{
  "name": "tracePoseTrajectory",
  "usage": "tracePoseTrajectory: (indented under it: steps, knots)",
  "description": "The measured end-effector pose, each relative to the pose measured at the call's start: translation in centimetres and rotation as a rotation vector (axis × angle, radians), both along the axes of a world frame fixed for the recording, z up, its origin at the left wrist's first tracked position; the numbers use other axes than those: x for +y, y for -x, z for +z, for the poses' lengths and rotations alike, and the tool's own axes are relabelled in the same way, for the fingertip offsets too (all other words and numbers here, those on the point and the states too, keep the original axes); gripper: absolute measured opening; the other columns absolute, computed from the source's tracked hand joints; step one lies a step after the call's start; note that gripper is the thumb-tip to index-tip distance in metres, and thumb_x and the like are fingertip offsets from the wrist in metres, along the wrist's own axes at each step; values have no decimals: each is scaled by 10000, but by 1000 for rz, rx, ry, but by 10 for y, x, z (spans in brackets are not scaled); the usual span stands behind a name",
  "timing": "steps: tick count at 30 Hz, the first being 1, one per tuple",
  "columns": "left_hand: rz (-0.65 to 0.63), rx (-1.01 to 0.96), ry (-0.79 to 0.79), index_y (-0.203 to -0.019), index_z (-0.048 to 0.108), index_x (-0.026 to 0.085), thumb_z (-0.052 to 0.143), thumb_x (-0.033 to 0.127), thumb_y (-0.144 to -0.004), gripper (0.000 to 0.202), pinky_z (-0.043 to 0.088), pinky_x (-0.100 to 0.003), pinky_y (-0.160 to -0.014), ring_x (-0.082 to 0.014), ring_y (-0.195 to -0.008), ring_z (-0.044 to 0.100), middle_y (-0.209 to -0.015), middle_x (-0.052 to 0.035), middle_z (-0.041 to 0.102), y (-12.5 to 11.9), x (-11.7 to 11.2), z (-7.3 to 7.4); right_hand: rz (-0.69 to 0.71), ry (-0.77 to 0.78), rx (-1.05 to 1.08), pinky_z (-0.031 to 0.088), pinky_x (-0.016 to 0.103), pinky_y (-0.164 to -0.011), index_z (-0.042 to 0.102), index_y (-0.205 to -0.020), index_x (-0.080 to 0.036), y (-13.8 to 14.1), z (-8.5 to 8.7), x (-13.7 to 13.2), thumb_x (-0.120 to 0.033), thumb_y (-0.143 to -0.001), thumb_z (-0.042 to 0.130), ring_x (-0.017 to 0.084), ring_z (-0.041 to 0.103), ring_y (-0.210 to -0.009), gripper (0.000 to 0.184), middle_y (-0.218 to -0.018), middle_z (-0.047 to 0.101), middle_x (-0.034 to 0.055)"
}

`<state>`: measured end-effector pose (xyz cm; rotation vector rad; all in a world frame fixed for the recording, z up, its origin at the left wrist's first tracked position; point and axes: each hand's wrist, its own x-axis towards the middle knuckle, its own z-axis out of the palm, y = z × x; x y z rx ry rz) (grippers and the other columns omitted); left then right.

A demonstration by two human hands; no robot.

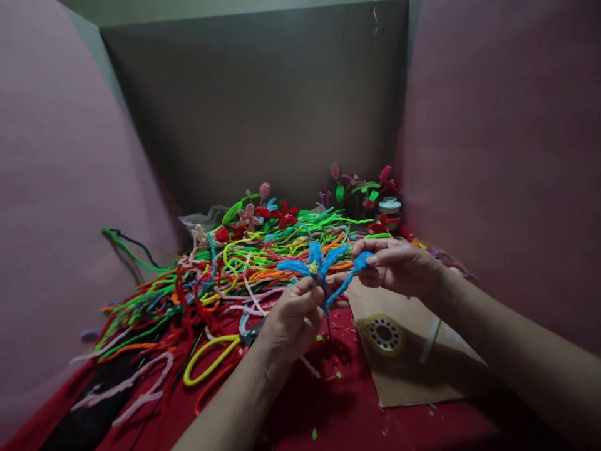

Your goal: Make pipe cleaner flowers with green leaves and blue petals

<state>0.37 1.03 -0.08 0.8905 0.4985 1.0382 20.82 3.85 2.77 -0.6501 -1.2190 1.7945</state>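
Note:
A blue pipe-cleaner flower (315,255) with a yellow beaded centre stands upright in the middle of the view. My left hand (300,313) pinches it at its base, and a thin dark stem hangs below the fingers. My right hand (399,263) is closed on a separate-looking blue pipe-cleaner petal (360,262), whose twisted tail slants down to the flower's base. Whether that tail is joined there I cannot tell. Some of the right fingertips are hidden behind the blue petals.
Many coloured pipe cleaners (188,300) are heaped behind and left. Yellow-handled scissors (211,360) lie beside my left forearm. A brown board (404,382) on the red cloth (300,407) bears a yellow tape roll (384,335). Finished flowers (286,215) and a lidded jar (389,210) stand at the back.

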Motion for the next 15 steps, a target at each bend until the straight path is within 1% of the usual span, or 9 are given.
tracePoseTrajectory:
  steps: [3,5,7,9,11,12,14,15]
  knots:
    - [-95,21,2,-797,659,101,756,285,-587,295,490,-296,-634,-202,-694,638,-764,-94,675,0,-2,-2,38,25,24,318,253,-510,602,-826,-171,6,-1,-1,-101,-603,606,81,425,-470,234,-568,550,-33]
    - [-120,14,10,-782,646,98,743,270,-612,260,481,-262,-565,-166,-608,622,-731,-84,663,0,-3,-4,48,20,34,318,250,-510,591,-814,-169,8,-3,-1,-93,-595,613,80,432,-474,233,-580,556,-30]
    - [-86,-5,34,-766,628,102,738,237,-624,225,448,-213,-501,-113,-527,581,-695,-62,645,-1,-2,-5,50,8,44,327,247,-512,585,-808,-166,10,-6,-1,-90,-598,619,78,446,-481,226,-598,565,-26]
    - [-28,-16,64,-736,608,106,738,207,-626,198,411,-177,-468,-69,-474,531,-651,-38,622,-2,0,-6,26,-9,34,347,251,-520,585,-820,-164,12,-9,-4,-97,-608,630,79,460,-486,226,-608,567,-24]
    - [18,-9,84,-706,591,105,739,194,-622,193,393,-168,-460,-51,-452,501,-626,-28,605,-3,2,-7,-33,-63,-18,375,260,-533,587,-859,-162,12,-12,-9,-122,-620,650,88,482,-509,251,-635,569,-17]
    - [35,-4,81,-697,587,104,739,196,-620,194,391,-170,-459,-51,-450,497,-622,-28,601,-3,2,-6,-87,-111,-64,389,262,-541,587,-890,-163,9,-14,-13,-142,-625,663,97,499,-541,276,-674,576,-5]
    - [55,10,66,-691,590,98,737,209,-618,198,392,-179,-454,-56,-448,493,-624,-36,603,-2,4,-5,-237,-245,-217,413,264,-563,582,-959,-172,-4,-17,-23,-198,-648,678,126,533,-649,327,-798,591,29]
    - [61,19,58,-691,595,92,739,210,-614,201,393,-180,-454,-57,-450,492,-625,-40,604,-2,4,-4,-339,-323,-333,423,270,-581,576,-991,-180,-15,-20,-29,-240,-673,671,147,542,-718,338,-863,591,47]
